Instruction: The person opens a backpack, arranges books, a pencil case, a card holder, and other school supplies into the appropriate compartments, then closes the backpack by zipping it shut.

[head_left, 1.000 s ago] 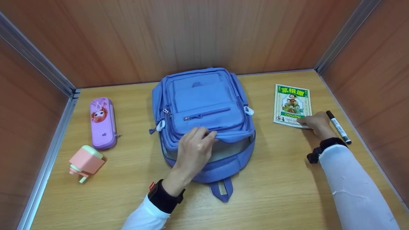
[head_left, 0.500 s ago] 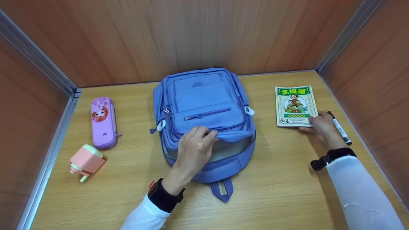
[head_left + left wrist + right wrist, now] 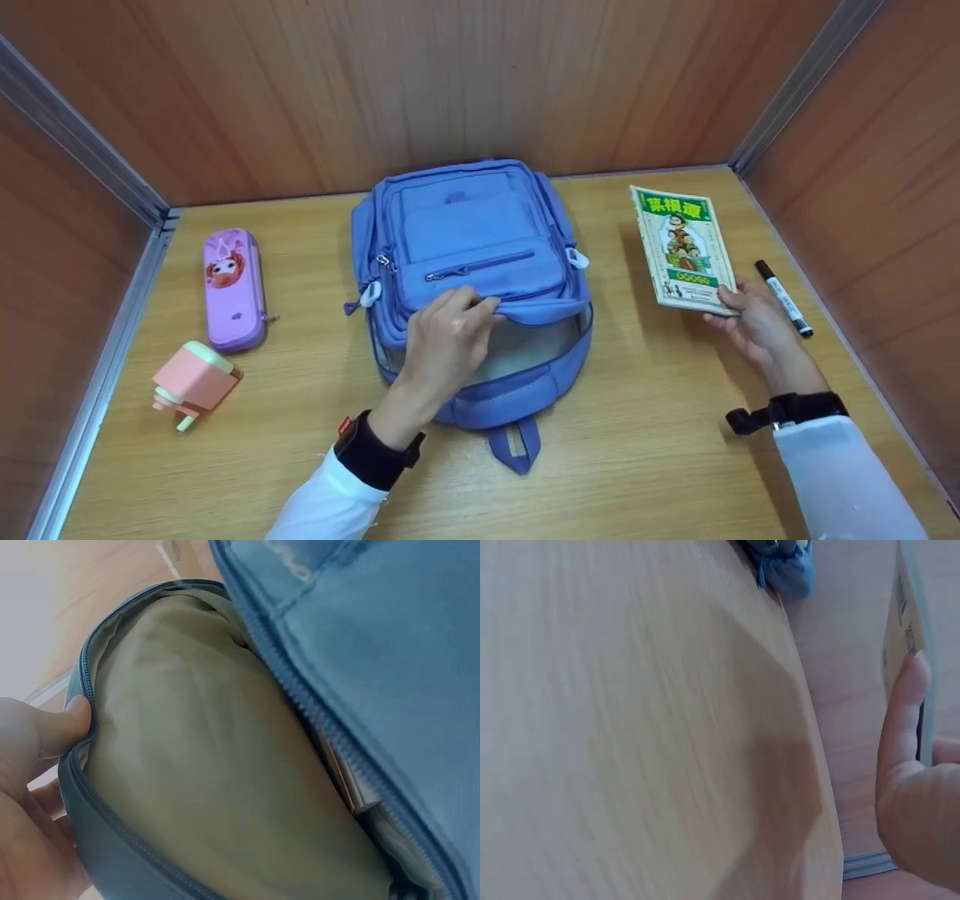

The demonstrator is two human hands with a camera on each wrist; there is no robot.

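Note:
A blue backpack [image 3: 480, 232] lies in the middle of the table, its main compartment unzipped towards me. My left hand [image 3: 450, 341] pinches the edge of the opening flap between thumb and fingers, as the left wrist view also shows. Inside, past the pale lining [image 3: 202, 742], something thin with a light edge [image 3: 360, 791] shows in part. At the right, my right hand [image 3: 761, 322] grips a green and white book [image 3: 686, 251] by its lower right corner, thumb on the cover. The book is tilted and raised off the table, with its shadow beside it.
A black and white marker [image 3: 784, 298] lies just right of my right hand. On the left are a purple pencil case [image 3: 236, 300] and a pink and green pencil sharpener [image 3: 196, 379] with a crank. Wooden panels [image 3: 450, 82] wall the table at the back and sides.
My right hand has taken hold of the book and lifted it off the table, tilting it. My left hand keeps its pinch on the backpack's flap.

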